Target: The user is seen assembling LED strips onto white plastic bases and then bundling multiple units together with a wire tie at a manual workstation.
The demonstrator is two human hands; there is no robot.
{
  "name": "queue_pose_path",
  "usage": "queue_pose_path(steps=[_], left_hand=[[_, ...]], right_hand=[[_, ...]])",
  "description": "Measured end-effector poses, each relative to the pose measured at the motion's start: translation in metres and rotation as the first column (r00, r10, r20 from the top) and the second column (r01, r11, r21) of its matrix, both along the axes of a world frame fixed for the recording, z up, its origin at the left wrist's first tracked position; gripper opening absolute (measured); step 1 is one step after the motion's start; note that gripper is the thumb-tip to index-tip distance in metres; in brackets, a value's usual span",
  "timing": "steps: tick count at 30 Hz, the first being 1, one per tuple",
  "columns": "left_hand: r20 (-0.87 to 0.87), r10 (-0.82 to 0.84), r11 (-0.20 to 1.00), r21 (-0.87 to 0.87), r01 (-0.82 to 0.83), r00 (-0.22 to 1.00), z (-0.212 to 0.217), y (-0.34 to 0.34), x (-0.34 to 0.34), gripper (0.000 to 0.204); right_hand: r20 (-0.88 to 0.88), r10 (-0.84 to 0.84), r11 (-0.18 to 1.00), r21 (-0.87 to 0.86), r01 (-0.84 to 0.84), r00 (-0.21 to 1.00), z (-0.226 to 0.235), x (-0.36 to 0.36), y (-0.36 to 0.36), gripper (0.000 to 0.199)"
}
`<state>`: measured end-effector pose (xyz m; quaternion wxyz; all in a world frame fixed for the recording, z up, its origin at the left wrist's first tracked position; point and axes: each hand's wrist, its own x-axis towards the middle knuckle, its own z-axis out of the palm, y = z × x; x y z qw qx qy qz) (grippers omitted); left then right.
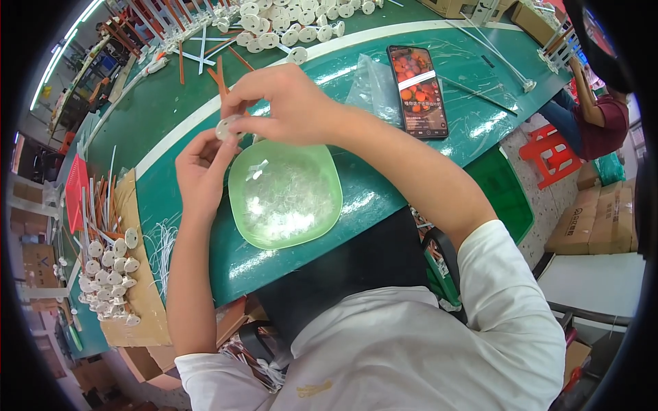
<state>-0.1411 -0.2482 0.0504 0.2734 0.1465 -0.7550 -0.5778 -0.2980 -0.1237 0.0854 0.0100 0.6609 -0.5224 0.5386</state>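
Observation:
My left hand (200, 168) is closed on a white round cap (225, 128) with small holes, holding it between thumb and fingers above the far left of a green bowl. Orange-brown flat strips (220, 81) rise behind the cap and look joined to it. Bent over the cap, my right hand (284, 101) has its thumb and fingertips pinched at the cap's edge. Whatever lies in that pinch is too small to make out. The light green bowl (334, 168) sits below both hands, with many tiny clear pieces (284, 198) in it.
A phone (419, 92) lies on clear plastic film (375, 85) to the right. Piles of white caps with strips stand at the far edge (281, 24) and on cardboard (110, 281) at left, near white cords (161, 257). A person (600, 113) sits at far right by a red stool (552, 154).

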Motion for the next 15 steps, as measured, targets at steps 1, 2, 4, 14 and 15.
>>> queue_pose_path(steps=[1, 2, 4, 14, 15], left_hand=[[-0.062, -0.034, 0.997, 0.068, 0.039, 0.997, 0.004, 0.003, 0.003, 0.024], [-0.125, -0.063, 0.988, 0.133, 0.08, 0.99, 0.006, 0.004, 0.006, 0.028], [-0.151, -0.124, 0.986, 0.089, 0.138, 0.981, 0.009, 0.004, 0.017, 0.031], [-0.272, -0.172, 0.878, 0.393, 0.273, 0.947, 0.014, 0.012, 0.015, 0.036], [-0.277, -0.184, 0.87, 0.4, 0.287, 0.943, 0.012, 0.014, 0.013, 0.036]], right_hand=[[0.001, -0.001, 1.0, -0.001, 0.001, 1.0, 0.001, 0.004, 0.001, 0.014], [0.045, 0.034, 0.998, -0.062, -0.031, 0.998, 0.002, 0.009, 0.001, 0.014], [0.091, 0.11, 0.986, -0.133, -0.098, 0.99, 0.005, 0.02, -0.003, 0.014], [0.008, 0.019, 0.987, -0.159, -0.017, 1.0, -0.001, 0.029, 0.0, 0.018], [-0.087, -0.064, 0.976, -0.212, 0.044, 0.994, -0.002, 0.028, 0.002, 0.019]])
